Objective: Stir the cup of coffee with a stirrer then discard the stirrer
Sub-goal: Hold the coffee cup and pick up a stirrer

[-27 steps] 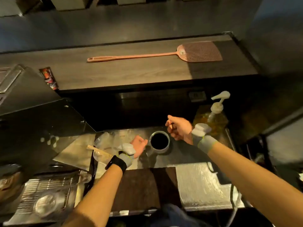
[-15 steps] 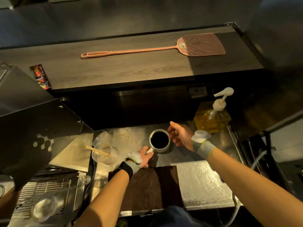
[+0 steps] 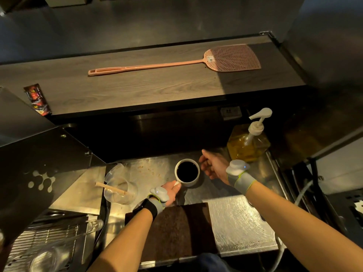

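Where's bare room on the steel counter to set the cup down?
Free: the steel counter right of the dark mat, in front of the pump bottle; also a strip between the plastic cup holding the wooden stirrer and the coffee cup. Crowded: around the coffee cup, with the left hand at its handle and the right hand beside it.
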The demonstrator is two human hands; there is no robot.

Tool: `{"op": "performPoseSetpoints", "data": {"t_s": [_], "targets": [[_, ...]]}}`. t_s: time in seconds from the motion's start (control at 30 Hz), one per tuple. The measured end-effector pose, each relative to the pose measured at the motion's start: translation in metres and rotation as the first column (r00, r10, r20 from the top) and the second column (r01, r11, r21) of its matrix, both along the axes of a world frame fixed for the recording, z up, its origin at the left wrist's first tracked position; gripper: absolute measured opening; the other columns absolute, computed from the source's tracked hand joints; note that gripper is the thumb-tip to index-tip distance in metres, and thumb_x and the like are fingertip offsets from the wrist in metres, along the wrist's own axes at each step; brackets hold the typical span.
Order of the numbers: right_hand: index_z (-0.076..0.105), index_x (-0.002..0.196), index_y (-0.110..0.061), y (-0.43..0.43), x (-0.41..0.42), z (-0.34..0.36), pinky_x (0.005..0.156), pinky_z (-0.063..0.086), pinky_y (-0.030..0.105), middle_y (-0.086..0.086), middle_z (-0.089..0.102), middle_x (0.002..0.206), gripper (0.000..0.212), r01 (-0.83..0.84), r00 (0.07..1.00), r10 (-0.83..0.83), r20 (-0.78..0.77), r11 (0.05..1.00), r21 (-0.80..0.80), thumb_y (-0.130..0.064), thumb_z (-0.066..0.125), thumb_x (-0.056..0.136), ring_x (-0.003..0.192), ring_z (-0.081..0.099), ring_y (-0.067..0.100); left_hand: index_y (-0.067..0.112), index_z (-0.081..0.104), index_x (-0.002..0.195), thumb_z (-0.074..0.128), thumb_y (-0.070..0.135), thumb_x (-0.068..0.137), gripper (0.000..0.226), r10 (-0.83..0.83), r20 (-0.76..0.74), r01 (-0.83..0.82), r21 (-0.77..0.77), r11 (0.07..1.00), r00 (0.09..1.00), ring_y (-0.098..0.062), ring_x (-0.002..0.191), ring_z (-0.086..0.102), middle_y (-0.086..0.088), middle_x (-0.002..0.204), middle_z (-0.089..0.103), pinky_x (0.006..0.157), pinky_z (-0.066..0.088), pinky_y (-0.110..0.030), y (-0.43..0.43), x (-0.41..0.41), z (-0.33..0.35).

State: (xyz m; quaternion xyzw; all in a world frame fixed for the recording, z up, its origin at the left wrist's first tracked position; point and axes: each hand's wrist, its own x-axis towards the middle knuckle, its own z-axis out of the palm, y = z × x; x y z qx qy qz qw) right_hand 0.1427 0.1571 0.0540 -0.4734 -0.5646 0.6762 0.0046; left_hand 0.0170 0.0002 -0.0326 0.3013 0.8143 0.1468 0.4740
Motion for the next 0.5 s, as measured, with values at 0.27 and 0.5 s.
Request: {"op": "performPoseSetpoints", "data": {"t_s": [0.27, 0.5], "targets": [[0.055, 0.071, -0.017, 0.001, 0.011, 0.015, 0.037, 0.032, 0.014, 0.002, 0.055, 0.059, 0.043, 0.055, 0.998, -0.055, -0.028, 0.998, 0.023, -0.043, 0.037, 0.1, 0.033, 0.045, 0.006, 0.015, 0.056, 0.095, 0.035, 0.034, 0.095, 0.029, 0.049, 0.061, -0.057, 0.139, 0.989, 0.997, -0.018, 0.059, 0.056, 0.001, 0.054, 0.056, 0.071, 0.045, -0.035, -0.006, 0.011, 0.007], [0.055, 0.074, -0.016, 0.016, 0.022, 0.043, 0.038, 0.032, 0.019, 0.003, 0.055, 0.061, 0.041, 0.084, 0.994, -0.078, -0.075, 0.993, 0.081, -0.041, 0.037, 0.101, 0.044, 0.045, 0.013, 0.024, 0.051, 0.072, 0.037, 0.033, 0.094, 0.028, 0.019, 0.037, -0.027, 0.225, 0.974, 0.999, -0.022, 0.063, 0.059, -0.002, 0.063, 0.056, 0.074, 0.046, -0.039, 0.011, 0.009, 0.025]]}}
